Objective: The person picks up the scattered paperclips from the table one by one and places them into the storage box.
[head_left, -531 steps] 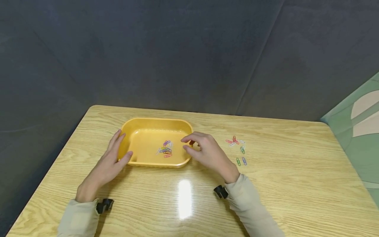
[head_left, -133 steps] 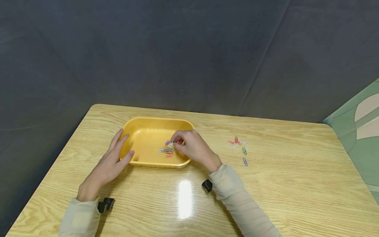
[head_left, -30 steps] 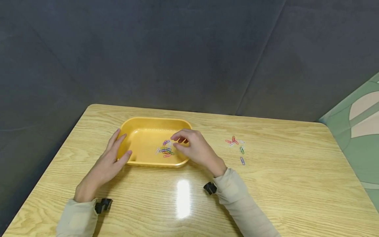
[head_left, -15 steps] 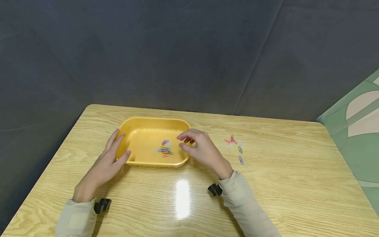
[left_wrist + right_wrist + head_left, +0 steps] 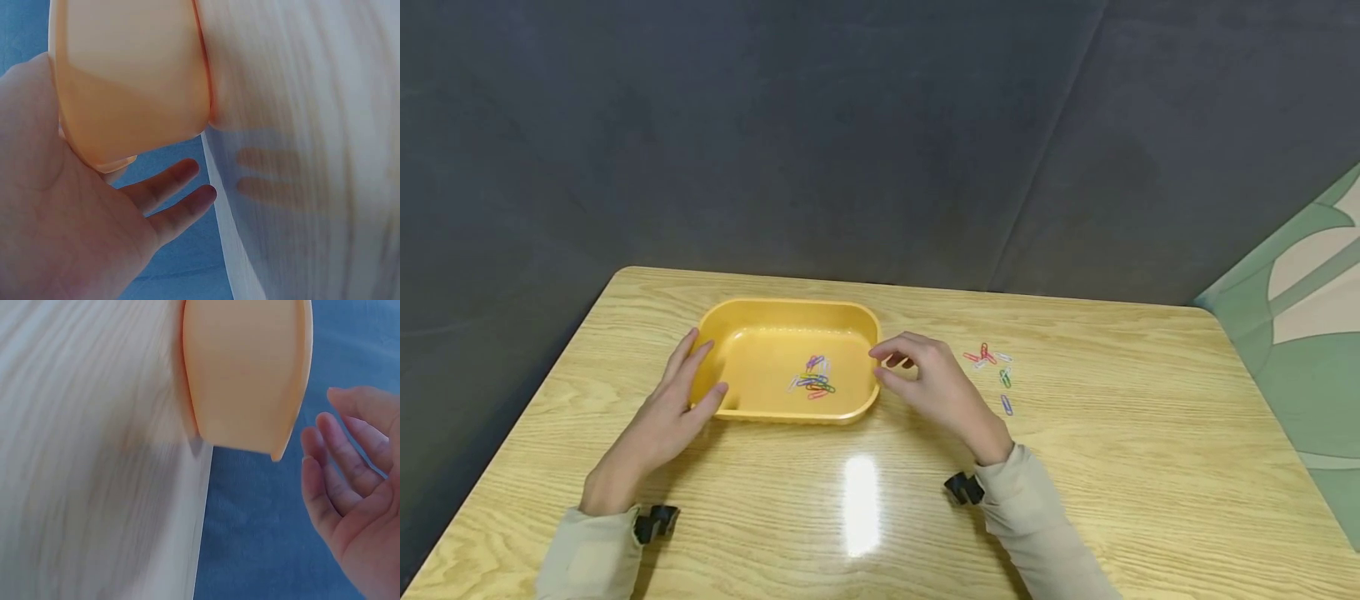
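One pale yellow, glossy wood-grain tabletop (image 5: 1120, 433) spreads beneath and around both hands, with a bright patch of reflected light (image 5: 861, 504) on it, between the two forearms. Beyond the hands, a tall dark blue-grey panel (image 5: 805, 142) rises behind the table's far edge; well to the right of the right hand stands a green surface patterned with pale shapes (image 5: 1296, 333). A beige sleeve covers each forearm, with a small black device at either wrist.

The yellow, rounded rectangular plastic tray (image 5: 786, 414) sits between the hands. The left hand (image 5: 658, 421) rests against its nearer left corner, fingers fairly straight and spread, the thumb lying over the near rim. The right hand (image 5: 936, 392) is released, its fingers loosely curved and the thumb apart from them, just beside the tray's right end; the right wrist view shows a gap between fingertips and rim.

A small heap of multicoloured paper clips (image 5: 814, 382) lies inside the tray, left of the right hand's fingertips. Scattered red, white and green paper clips (image 5: 989, 358) lie to the right of that hand, with a single blue paper clip (image 5: 1007, 406) nearer the person.
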### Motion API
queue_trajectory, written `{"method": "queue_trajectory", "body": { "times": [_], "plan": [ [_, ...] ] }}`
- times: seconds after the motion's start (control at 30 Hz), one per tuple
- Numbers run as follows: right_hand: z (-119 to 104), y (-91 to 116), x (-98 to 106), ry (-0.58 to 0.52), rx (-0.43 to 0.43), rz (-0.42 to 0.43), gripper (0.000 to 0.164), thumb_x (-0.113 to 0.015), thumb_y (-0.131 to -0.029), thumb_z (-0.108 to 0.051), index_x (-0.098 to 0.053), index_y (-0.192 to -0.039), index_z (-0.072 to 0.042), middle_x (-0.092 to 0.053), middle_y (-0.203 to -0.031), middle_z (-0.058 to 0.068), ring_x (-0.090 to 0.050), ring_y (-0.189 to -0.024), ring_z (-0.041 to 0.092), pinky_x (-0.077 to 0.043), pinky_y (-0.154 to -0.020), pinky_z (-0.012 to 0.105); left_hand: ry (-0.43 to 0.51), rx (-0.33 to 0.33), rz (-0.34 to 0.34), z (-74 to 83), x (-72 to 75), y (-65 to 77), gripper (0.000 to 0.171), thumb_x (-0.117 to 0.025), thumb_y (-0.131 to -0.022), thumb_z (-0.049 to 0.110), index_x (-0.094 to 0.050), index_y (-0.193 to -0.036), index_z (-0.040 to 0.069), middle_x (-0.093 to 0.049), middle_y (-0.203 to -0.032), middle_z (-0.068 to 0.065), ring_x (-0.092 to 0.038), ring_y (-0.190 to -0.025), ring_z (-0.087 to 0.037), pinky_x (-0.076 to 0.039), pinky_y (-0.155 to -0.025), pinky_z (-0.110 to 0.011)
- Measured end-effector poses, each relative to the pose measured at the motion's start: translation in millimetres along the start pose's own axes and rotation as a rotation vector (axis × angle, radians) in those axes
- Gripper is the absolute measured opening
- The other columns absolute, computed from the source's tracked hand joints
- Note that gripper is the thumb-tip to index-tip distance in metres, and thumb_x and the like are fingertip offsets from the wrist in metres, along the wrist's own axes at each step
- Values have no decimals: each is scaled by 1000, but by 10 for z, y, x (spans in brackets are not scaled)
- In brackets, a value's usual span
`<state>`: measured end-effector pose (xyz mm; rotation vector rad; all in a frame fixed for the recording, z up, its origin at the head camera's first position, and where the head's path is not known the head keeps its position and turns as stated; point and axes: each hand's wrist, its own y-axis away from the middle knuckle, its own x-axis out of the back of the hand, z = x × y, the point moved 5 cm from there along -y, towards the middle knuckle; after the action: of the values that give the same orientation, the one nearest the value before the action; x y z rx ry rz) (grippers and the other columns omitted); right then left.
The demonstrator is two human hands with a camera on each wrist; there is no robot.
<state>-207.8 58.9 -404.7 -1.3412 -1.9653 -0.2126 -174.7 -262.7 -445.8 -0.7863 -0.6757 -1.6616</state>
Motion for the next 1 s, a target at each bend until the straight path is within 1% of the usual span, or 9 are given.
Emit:
{"method": "queue_trajectory", "body": {
  "times": [0.17, 0.4, 0.6, 0.7, 0.77, 0.83, 0.87, 0.93, 1.0],
  "plan": [
    [55, 88, 91, 30, -31, 16, 19, -72, -90, -10, -73, -109, -8, -73, -107, 7, -68, -92, 19, -55, -84, 37, 7, 3, 4, -11, 0, 1, 73, -42, -105, 41, -9, -160, 5, 10, -168, -6, -24, -145, -51, -37, -102, -70],
    [142, 176, 149, 57, -37, 23, 19, -72, -90, -9, -73, -109, -8, -73, -107, 9, -68, -92, 20, -55, -84, 40, 15, 9, 7, -18, 9, -7, 75, -44, -105, 39, -6, -160, 5, 9, -168, -8, -18, -148, -49, -30, -106, -72],
    [176, 237, 221, 82, -58, 30, 20, -73, -89, -10, -73, -109, -8, -73, -107, 9, -68, -92, 21, -55, -83, 41, 25, 11, 2, -20, 1, -12, 76, -45, -105, 38, -4, -160, 5, 9, -168, -8, -16, -149, -49, -29, -106, -72],
    [200, 276, 266, 95, -70, 37, 20, -74, -89, -11, -73, -109, -8, -74, -106, 8, -68, -92, 21, -51, -89, 47, 25, 11, 1, -15, 3, -15, 77, -45, -105, 38, -3, -160, 5, 9, -168, -9, -14, -150, -48, -28, -107, -72],
    [222, 302, 292, 97, -76, 41, 20, -74, -89, -12, -73, -108, -8, -74, -106, 8, -68, -92, 22, -43, -98, 57, 24, 11, 1, -12, 6, -16, 77, -45, -105, 39, -2, -160, 6, 9, -168, -9, -14, -150, -47, -28, -107, -71],
    [243, 326, 316, 102, -79, 44, 20, -74, -89, -11, -73, -108, -8, -74, -105, 8, -68, -92, 22, -42, -98, 58, 22, 10, 2, -12, 6, -17, 77, -45, -105, 39, -2, -160, 6, 10, -168, -9, -13, -150, -47, -28, -107, -71],
    [254, 337, 328, 103, -79, 45, 20, -74, -88, -11, -73, -108, -7, -74, -105, 8, -68, -92, 22, -42, -98, 58, 22, 9, 3, -13, 6, -17, 77, -45, -105, 39, -1, -160, 6, 10, -168, -9, -12, -151, -46, -28, -107, -71],
    [272, 362, 351, 111, -77, 47, 20, -74, -88, -11, -73, -108, -6, -74, -105, 8, -68, -92, 22, -47, -95, 52, 20, 7, 5, -15, 3, -18, 77, -45, -105, 38, -1, -160, 7, 10, -168, -9, -12, -151, -46, -28, -107, -71],
    [291, 386, 376, 124, -72, 49, 20, -74, -88, -10, -73, -108, -5, -74, -105, 9, -69, -92, 22, -54, -83, 43, 22, 4, 7, -15, 2, -20, 77, -45, -105, 38, -1, -160, 7, 10, -168, -9, -11, -151, -46, -27, -107, -71]
  ]
}}
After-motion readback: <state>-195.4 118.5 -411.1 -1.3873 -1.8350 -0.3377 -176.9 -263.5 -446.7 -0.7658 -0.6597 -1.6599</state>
